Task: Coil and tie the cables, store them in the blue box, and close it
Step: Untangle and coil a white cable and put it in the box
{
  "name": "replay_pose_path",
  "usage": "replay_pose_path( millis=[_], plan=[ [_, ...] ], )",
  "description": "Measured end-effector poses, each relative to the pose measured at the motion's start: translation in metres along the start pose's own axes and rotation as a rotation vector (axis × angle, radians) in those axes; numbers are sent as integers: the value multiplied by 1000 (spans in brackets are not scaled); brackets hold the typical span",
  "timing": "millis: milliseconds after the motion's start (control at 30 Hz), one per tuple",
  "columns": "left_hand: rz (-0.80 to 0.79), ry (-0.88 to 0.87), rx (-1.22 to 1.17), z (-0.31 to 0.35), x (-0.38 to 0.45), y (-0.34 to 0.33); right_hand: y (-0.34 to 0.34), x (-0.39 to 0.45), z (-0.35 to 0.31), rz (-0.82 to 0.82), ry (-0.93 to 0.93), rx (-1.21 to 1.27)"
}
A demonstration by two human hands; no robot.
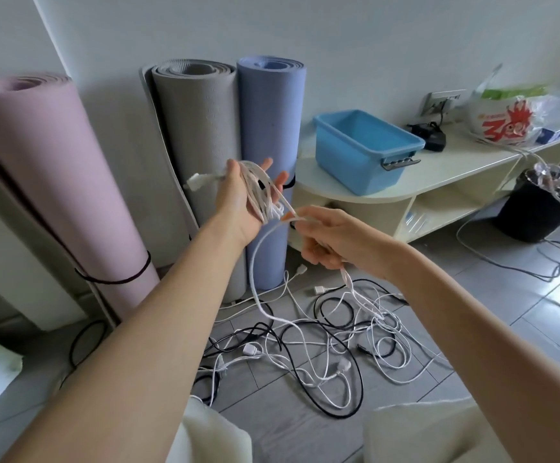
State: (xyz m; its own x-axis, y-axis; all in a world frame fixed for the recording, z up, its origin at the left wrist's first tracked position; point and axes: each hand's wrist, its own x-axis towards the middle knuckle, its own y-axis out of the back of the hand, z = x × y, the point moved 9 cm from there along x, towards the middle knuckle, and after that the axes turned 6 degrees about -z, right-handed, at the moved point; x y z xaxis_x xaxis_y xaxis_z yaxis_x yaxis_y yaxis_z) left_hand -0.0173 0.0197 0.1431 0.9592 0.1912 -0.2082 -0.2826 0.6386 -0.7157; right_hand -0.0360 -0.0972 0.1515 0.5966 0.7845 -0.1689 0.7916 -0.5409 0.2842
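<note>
The left hand (pixel 238 198) is raised, palm up and fingers spread apart, with several loops of a white cable (pixel 261 192) draped across the palm and one plug end sticking out past the thumb side. The right hand (pixel 325 242), just below and right of it, has its fingertips pinched together on the same cable, feeding the next length; a second strand hangs down from under this hand, and whether the lower fingers grip it I cannot tell.

Take the blue box (pixel 365 150) as the landmark. It sits open and seemingly empty on a low cream shelf (pixel 439 177), beyond and to the right of both hands. No lid is in view. Below and in front of the box, on the tiled floor (pixel 492 295), lies the tangle of cables (pixel 305 339) — black and white, crossing one another. Left of the box stand three rolled mats.

The risk from here is the tail. The white cable runs from the hands down into that tangle, so pulling more slack could drag a knot or a neighbouring cable up with it. And with the left fingers open, the loops merely rest on the palm — a snag or sharp tug would likely slide them off and undo the coil.
</note>
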Motion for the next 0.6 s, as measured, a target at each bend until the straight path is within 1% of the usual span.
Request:
replay_pose_path(
  millis=[67, 167, 200, 300, 433, 600],
  plan=[
    [-23, -36, -67, 8, -4, -1, -5, 1, -6, -42, 31, 55],
    [-77, -95, -227, 23, -4, 5, -12, 1, -14, -130, 51, 202],
    [-70, -116, -246, 29, -3, 11, -16, 1, -15, -167, 47, 244],
    [7, -162, -191, 40, -6, 31, -29, 3, -14, -248, 7, 247],
    [28, -242, -113, 52, -17, 34, -47, 10, -9, -270, -60, 236],
    [11, -213, -126, 42, -24, 21, -62, 14, -16, -280, -46, 326]
  ],
)
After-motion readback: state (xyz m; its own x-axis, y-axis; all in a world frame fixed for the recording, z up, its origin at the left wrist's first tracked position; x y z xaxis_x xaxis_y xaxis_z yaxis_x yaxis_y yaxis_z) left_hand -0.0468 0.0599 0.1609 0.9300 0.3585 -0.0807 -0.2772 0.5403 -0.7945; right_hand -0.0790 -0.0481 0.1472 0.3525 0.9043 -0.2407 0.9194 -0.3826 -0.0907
